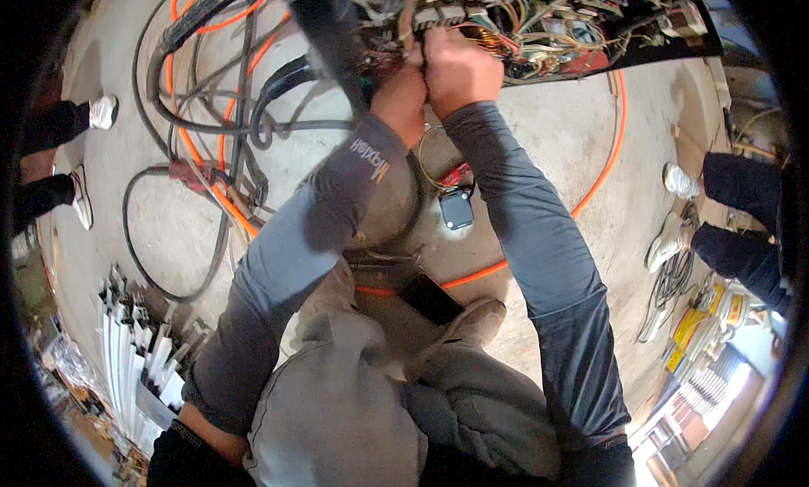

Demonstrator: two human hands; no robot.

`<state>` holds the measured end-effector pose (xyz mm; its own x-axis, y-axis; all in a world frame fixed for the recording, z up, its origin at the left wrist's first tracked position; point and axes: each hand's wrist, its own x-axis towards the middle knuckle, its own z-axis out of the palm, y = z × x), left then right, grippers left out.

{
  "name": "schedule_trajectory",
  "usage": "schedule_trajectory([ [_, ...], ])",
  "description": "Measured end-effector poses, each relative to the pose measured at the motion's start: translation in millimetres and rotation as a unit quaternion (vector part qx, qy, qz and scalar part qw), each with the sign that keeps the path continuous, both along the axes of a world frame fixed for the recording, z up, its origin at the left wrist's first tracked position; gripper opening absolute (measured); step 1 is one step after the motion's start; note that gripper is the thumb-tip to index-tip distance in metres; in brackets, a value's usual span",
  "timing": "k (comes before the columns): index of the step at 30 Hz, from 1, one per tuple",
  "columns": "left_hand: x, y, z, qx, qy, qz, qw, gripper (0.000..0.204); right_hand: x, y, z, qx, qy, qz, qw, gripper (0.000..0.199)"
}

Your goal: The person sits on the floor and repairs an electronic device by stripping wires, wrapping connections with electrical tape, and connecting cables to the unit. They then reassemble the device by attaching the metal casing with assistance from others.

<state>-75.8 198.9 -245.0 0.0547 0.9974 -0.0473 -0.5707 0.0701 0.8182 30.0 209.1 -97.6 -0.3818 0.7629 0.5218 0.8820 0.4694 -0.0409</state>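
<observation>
Both hands are raised together at the lower edge of the black panel crowded with multicoloured wiring and small components (590,32), which runs across the top of the view. The left hand (403,91) is closed, knuckles towards the camera, its fingers buried in the wire bundle; what exactly it pinches is hidden. The right hand (459,66) is also closed into a fist hard against the left, clamped on what appears to be a wire or small fitting at the panel edge; the item itself cannot be made out.

Judgement: the step in hand is close work on one connection or wire in the loom, both hands bracing against each other. The next move would call for a steady, short pull or twist without disturbing neighbouring wires, which lie tightly packed on every side.

Below the hands, on the concrete floor (539,141), lie a small black box-shaped device (456,208), a red item just above it, partly hidden, and a thin loop of yellowish wire (424,163). A long orange cable (600,173) curves round the work area; thick black cables (168,108) coil at the left.

Containers: no open container shows clearly. White channel lengths (139,352) are stacked at lower left. Other people's white shoes (678,181) stand at the sides.
</observation>
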Motion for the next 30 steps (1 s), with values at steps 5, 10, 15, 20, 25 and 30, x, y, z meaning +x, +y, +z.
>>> schedule_trajectory([
  [5,3.9,-0.7,-13.7,0.05,0.106,0.073,0.99,0.031,-12.1,0.7,5.8,-0.082,-0.034,0.003,0.996,0.009],
  [10,6.2,-35.3,108.5,0.132,0.679,0.045,0.72,0.058,10.7,7.3,7.3,-0.037,-0.085,-0.003,0.996,0.014],
  [15,4.7,-37.6,105.0,0.128,0.686,0.11,0.708,0.063,15.7,10.2,27.0,-0.126,-0.094,0.082,0.984,0.019],
  [20,4.5,-29.5,90.5,0.156,0.684,0.12,0.703,0.064,16.1,25.0,40.0,-0.241,-0.149,0.074,0.956,0.023],
  [25,5.3,-33.7,99.3,0.146,0.673,0.118,0.716,0.063,18.8,18.7,31.2,-0.186,-0.116,0.066,0.973,0.023],
  [30,6.4,-34.6,105.4,0.156,0.677,0.099,0.713,0.07,12.3,0.9,33.8,-0.216,-0.076,0.019,0.973,0.028],
])
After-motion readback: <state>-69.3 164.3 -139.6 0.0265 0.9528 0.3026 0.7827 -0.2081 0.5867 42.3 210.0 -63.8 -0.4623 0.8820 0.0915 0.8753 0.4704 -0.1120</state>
